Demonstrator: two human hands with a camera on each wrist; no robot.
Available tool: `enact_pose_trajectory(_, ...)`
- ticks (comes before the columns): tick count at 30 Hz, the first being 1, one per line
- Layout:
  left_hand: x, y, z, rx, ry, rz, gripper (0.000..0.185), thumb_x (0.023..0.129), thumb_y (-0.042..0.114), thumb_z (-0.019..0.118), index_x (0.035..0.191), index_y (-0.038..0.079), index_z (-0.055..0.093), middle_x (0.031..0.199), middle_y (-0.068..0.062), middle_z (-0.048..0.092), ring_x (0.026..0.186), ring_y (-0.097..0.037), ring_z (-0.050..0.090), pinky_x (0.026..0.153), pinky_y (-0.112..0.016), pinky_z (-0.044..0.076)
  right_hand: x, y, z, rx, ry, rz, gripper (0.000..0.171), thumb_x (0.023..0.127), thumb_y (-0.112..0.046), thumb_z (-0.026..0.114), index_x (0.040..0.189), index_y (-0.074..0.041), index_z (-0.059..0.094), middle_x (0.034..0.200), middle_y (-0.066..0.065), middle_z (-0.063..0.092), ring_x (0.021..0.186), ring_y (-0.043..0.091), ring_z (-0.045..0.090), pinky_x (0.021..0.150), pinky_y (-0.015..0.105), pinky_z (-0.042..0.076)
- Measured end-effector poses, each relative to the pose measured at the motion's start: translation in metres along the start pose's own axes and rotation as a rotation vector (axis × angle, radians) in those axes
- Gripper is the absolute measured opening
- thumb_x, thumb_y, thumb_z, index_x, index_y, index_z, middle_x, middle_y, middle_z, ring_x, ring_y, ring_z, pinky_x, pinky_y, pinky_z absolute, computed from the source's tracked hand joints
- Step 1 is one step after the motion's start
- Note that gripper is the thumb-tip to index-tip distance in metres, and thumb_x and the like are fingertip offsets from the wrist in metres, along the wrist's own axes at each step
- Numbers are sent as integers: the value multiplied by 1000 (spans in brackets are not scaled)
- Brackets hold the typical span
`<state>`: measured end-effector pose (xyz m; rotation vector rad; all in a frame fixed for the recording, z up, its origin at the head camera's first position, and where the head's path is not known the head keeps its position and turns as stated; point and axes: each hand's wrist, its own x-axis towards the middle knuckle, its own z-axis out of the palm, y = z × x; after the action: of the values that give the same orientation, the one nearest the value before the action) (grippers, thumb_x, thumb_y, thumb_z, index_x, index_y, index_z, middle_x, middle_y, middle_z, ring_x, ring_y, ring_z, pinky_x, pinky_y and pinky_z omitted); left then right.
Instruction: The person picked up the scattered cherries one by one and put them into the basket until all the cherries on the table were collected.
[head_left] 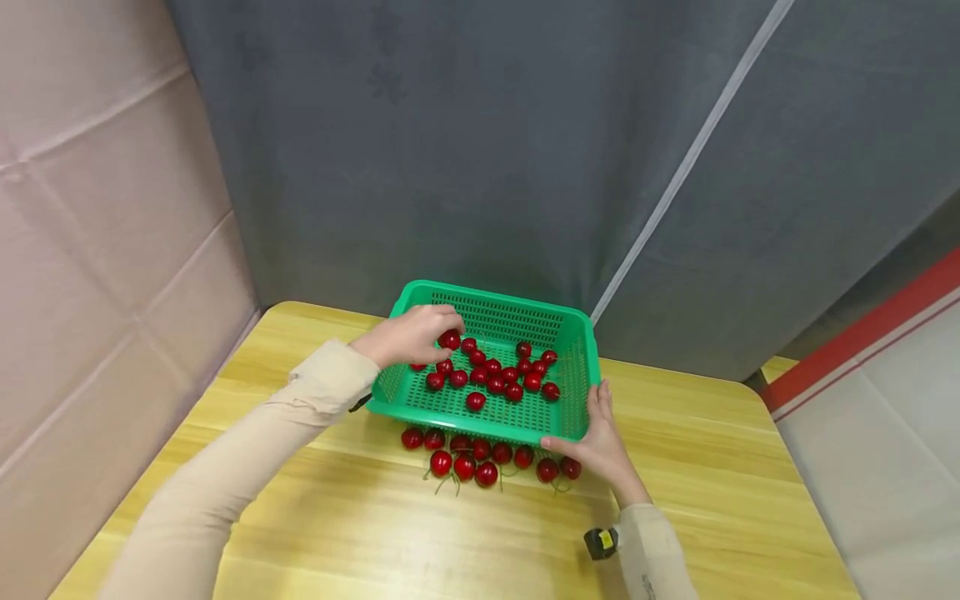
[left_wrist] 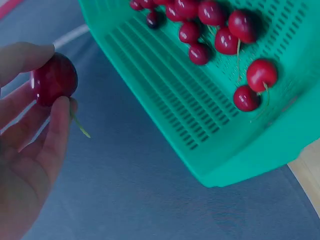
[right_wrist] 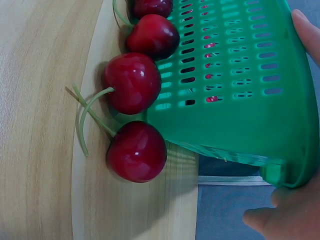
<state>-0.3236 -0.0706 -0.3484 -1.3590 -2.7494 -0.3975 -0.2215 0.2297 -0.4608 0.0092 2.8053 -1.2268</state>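
Note:
A dark red cherry point(left_wrist: 55, 80) with a short green stem is pinched between the thumb and fingers of my left hand point(head_left: 417, 335). In the head view, that hand is over the left side of a green plastic basket point(head_left: 480, 427). Several loose cherries point(head_left: 495, 385) lie on the basket's slotted floor. My right hand point(head_left: 602, 446) holds the basket's near right corner, thumb on the near rim and fingers along the right side. In the right wrist view, part of this hand is cut off by the frame edge.
More cherries with stems point(head_left: 463, 467) lie on the wooden table point(head_left: 360, 533) along the basket's near side. A grey curtain point(head_left: 450, 150) hangs behind the table. Pale pink fabric point(head_left: 112, 208) covers the left side, and a red-edged white panel point(head_left: 900, 417) stands at right.

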Motion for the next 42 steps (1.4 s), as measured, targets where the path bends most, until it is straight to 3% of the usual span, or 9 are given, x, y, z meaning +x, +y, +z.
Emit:
enact_pose_trajectory(5, 21, -21, 11, -2, -62, -47, 20, 78, 6, 65, 97, 2, 64, 97, -10, 62, 85, -22, 56, 73, -31, 50, -2, 0, 1, 0, 1, -2, 125, 63, -48, 78, 144, -1, -4, 149, 6, -22, 137, 29, -13, 107, 54, 11)
enact_pose_trajectory(11, 36, -35, 21, -55, -146, -164, 24, 79, 3, 61, 102, 1, 63, 100, -10, 63, 86, -22, 55, 74, -31, 49, -7, -1, 1, -1, 5, -4, 124, 63, -47, 78, 144, 0, -3, 149, 8, -21, 137, 29, -12, 108, 54, 11)
enact_pose_trajectory(19, 41, -43, 31, -73, -239, -284, 27, 81, 3, 58, 108, 3, 61, 101, -8, 62, 85, -18, 54, 73, -29, 49, -12, -3, 4, 6, 4, -2, 124, 62, -47, 79, 144, 0, -2, 150, 8, -19, 138, 29, -12, 108, 54, 11)
enact_pose_trajectory(24, 41, -45, 35, -105, -286, -342, 34, 82, 1, 56, 115, 1, 59, 111, -11, 60, 91, -22, 55, 76, -32, 49, -13, -3, 7, 13, 7, -14, 124, 62, -47, 79, 144, 1, -1, 150, 9, -18, 138, 29, -11, 108, 53, 12)
enact_pose_trajectory(26, 41, -53, 42, -124, -281, -333, 35, 81, 3, 58, 117, 3, 59, 115, -11, 59, 93, -20, 54, 74, -29, 49, -12, -4, 7, 13, 8, -17, 124, 62, -47, 79, 144, 1, -1, 150, 8, -18, 138, 29, -11, 108, 53, 12)
enact_pose_trajectory(30, 38, -52, 44, -143, -288, -339, 36, 82, 6, 61, 118, 5, 59, 122, -10, 56, 86, -19, 53, 66, -27, 47, -11, -3, 7, 8, 6, -16, 124, 62, -48, 79, 144, 0, 0, 150, 8, -18, 138, 28, -11, 108, 53, 11)
enact_pose_trajectory(32, 36, -44, 37, -124, -286, -331, 35, 84, 5, 58, 118, 4, 59, 122, -11, 56, 90, -21, 54, 71, -28, 48, -9, -3, 7, 5, 4, -15, 124, 62, -48, 79, 144, 0, -1, 150, 8, -18, 138, 28, -11, 108, 53, 11)
enact_pose_trajectory(37, 27, -35, 29, -91, -213, -209, 29, 85, 9, 57, 113, 3, 60, 117, -11, 58, 105, -26, 54, 86, -34, 47, -4, -2, 8, -5, 0, -13, 125, 62, -49, 78, 144, -1, -2, 150, 7, -19, 138, 27, -12, 108, 53, 11)
enact_pose_trajectory(42, 7, -16, 21, -74, -149, -107, 27, 84, 11, 59, 110, 4, 62, 110, -10, 61, 97, -22, 57, 84, -32, 48, 1, -1, 6, 5, -5, -16, 124, 63, -49, 78, 144, -1, -3, 149, 7, -20, 138, 28, -12, 108, 53, 10)
